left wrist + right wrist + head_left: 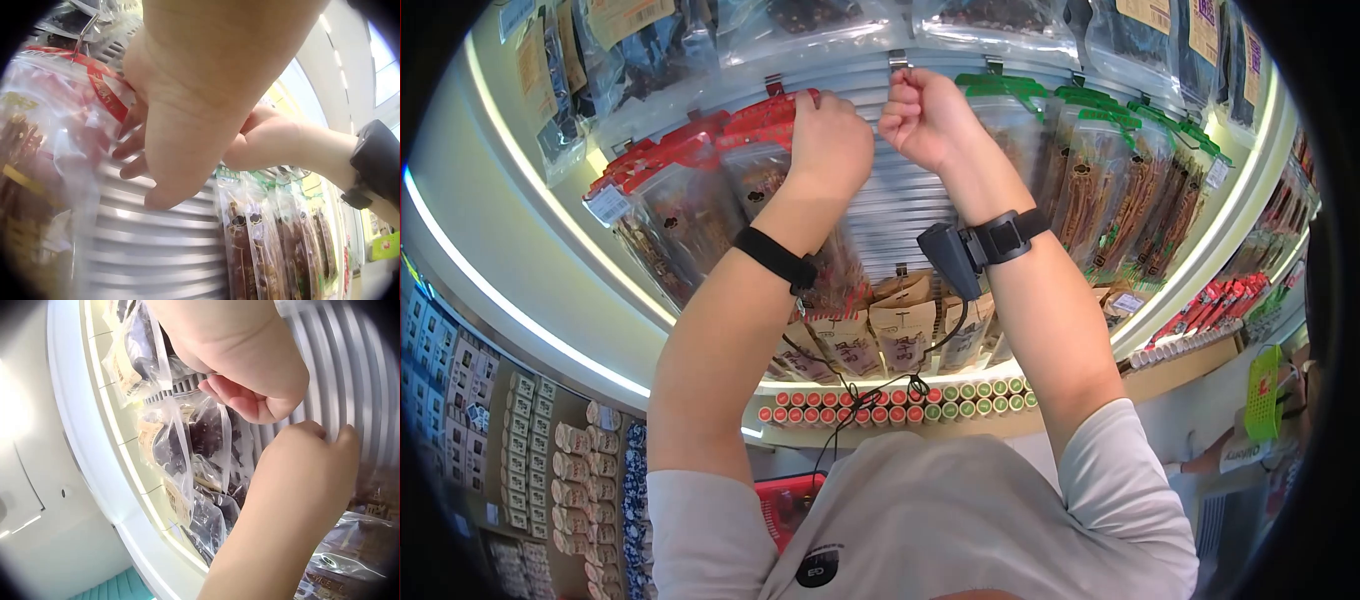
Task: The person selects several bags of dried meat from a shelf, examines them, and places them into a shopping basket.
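My left hand is at the red-topped clear food bags on the left, its fingers at the edge of the front red header. Those fingers are extended and loosely spread in the left wrist view. Between the red and green rows, my right hand grips a metal hook on the slatted wall, thumb and index finger right at it. The right hand's fingers are curled, and the hook's prong is hidden behind them. Green-topped bags hang just right of this hand.
Large clear bags of dark dried food hang above. Below are paper-fronted packets and rows of red- and green-lidded containers. A red basket is low by my body. Black cables hang between my wrists.
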`<state>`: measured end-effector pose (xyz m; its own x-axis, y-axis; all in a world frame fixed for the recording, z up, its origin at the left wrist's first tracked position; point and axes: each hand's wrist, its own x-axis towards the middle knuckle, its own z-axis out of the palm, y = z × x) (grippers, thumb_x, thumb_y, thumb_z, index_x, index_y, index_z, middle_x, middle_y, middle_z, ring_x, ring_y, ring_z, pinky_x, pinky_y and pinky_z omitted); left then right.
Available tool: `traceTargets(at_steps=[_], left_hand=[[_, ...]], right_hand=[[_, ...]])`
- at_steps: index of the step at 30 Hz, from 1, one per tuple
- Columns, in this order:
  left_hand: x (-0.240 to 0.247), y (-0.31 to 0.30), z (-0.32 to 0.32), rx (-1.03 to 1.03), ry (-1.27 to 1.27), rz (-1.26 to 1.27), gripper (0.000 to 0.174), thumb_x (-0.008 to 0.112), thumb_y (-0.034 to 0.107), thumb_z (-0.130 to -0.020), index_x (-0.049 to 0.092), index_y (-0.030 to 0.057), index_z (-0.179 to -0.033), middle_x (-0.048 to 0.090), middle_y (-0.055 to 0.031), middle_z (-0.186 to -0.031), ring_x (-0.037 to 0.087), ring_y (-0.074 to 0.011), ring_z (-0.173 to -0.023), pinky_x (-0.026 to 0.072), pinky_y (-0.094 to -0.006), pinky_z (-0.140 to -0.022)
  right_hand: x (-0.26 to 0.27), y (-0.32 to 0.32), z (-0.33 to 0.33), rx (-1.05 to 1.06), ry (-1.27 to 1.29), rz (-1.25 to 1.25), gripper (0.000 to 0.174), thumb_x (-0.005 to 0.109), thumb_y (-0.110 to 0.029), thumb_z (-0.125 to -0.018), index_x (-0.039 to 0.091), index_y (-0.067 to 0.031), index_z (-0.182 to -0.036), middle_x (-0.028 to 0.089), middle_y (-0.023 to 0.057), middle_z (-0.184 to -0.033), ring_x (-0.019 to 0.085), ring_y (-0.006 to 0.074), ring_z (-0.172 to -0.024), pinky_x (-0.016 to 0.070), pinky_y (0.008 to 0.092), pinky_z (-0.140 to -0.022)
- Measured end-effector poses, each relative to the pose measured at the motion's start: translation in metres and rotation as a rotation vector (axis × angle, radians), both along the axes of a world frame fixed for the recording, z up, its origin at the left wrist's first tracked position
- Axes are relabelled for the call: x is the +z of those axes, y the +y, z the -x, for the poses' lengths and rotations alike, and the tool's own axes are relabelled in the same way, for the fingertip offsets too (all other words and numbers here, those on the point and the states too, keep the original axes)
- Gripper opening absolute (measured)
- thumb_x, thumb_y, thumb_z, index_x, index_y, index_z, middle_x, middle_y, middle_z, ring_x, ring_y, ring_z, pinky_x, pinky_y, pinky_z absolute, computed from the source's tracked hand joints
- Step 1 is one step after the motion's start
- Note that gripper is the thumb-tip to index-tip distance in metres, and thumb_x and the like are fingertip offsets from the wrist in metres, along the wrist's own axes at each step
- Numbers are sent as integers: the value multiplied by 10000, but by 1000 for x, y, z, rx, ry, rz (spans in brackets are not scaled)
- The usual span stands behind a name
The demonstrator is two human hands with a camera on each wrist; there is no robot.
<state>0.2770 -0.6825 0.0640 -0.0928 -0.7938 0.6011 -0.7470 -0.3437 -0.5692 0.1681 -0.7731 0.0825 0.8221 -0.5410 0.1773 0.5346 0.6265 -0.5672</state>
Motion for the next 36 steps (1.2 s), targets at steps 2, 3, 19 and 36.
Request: traceTargets(at_steps=[2, 3, 19, 36], left_hand=[[1, 2, 0, -24, -8, 1, 203, 626, 225, -689, 694, 67, -796, 628, -90, -868, 553, -252, -954, 380, -451, -871], [1, 3, -1, -47, -9, 14, 213, 639, 233, -680, 694, 65, -799, 627, -91, -869, 553, -253, -957, 378, -467, -892], [-12, 11, -2, -97, 8, 58, 195, 613, 221, -695, 685, 52, -757, 608, -93, -857, 525, -257, -994, 315, -536, -979], [-17, 24, 8, -139, 15, 73, 201, 548, 164, -740, 687, 29, -791, 601, -120, -841, 517, -285, -988, 198, -599, -1042]], right_hand=[[2, -5, -2, 7, -9, -5, 161, 388, -168, -928, 436, -97, -791, 371, -41, -554, 327, 76, -477, 314, 243, -498], [2, -8, -3, 20, -27, 13, 157, 393, -169, -928, 432, -98, -793, 378, -38, -559, 336, 79, -484, 323, 247, -499], [-22, -16, -3, 34, 35, 109, 177, 401, -208, -930, 455, -106, -795, 401, -20, -574, 346, 99, -495, 354, 260, -519], [-34, -11, 0, 46, 20, 94, 221, 449, -277, -948, 463, -112, -802, 401, -28, -556, 351, 99, -481, 356, 252, -519]])
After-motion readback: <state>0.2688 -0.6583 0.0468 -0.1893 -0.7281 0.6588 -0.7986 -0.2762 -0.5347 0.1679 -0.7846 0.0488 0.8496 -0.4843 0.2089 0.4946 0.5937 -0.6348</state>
